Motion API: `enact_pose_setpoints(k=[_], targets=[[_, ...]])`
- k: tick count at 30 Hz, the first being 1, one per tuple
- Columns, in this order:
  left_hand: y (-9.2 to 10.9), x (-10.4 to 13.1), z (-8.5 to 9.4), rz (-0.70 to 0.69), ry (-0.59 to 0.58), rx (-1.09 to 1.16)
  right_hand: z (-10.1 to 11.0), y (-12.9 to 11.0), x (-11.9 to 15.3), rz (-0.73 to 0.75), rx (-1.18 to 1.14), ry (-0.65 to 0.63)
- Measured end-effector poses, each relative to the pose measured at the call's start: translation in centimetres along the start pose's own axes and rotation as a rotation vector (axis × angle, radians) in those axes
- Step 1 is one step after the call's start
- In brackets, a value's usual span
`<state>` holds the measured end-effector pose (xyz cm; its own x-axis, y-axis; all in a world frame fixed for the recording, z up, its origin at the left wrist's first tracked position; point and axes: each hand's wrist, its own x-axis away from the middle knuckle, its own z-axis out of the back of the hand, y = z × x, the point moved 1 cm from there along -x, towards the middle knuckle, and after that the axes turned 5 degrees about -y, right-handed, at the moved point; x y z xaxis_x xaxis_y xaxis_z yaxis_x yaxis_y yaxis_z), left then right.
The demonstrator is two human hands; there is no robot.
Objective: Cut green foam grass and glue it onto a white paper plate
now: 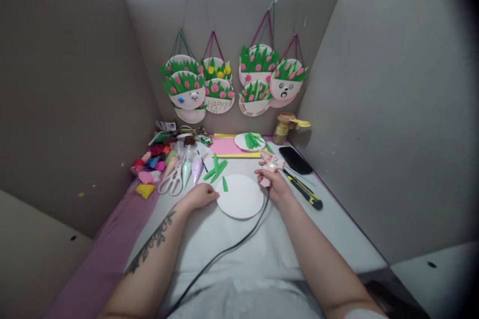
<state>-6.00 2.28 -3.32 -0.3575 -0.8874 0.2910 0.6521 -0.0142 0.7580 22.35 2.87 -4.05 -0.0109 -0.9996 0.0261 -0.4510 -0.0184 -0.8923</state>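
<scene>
A round white paper plate [241, 204] lies on the table before me. One green paper leaf [225, 184] stands on its upper left rim. My left hand [205, 195] is closed at the plate's left edge, thumb and fingers pinching the rim. In my right hand [275, 183] is a pink hot glue gun [272, 161], held just above the plate's right edge, with its black cord [239, 243] trailing toward me. Several loose green paper leaves [216, 169] are piled just beyond the plate.
White scissors [171, 181], piping bags [186, 172] and colourful clay packs [145, 177] crowd the left. A utility knife [305, 190], phone [295, 160] and lidded cup [283, 128] are at right. Behind, a second plate with leaves [243, 140] rests on pink paper [224, 146]; decorated plates [187, 90] hang on the partition.
</scene>
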Motion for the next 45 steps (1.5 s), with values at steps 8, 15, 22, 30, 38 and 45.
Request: enact_pose_setpoints(k=[8,15,22,30,38,45], targets=[[0.3,-0.2,0.0,-0.018,-0.002,-0.178,-1.0,3.4,-1.2,-0.093,0.355,0.139],[0.4,-0.2,0.1,-0.045,0.043,-0.168,-0.8,3.6,-1.6,-0.093,0.36,0.147],[1.2,-0.1,0.1,-0.005,0.043,-0.144,-1.0,2.9,-1.7,-0.118,0.323,0.118],[0.6,-0.2,0.5,-0.06,0.114,-0.245,-1.3,1.0,-0.6,0.034,0.174,0.191],[1.3,-5.4,2.0,-0.066,0.467,-0.359,1.4,-2.9,-0.7,0.352,0.024,0.353],[2.7,-12.0,3.1,0.144,0.546,-0.225,1.6,-1.1,1.0,0.216,0.139,0.213]])
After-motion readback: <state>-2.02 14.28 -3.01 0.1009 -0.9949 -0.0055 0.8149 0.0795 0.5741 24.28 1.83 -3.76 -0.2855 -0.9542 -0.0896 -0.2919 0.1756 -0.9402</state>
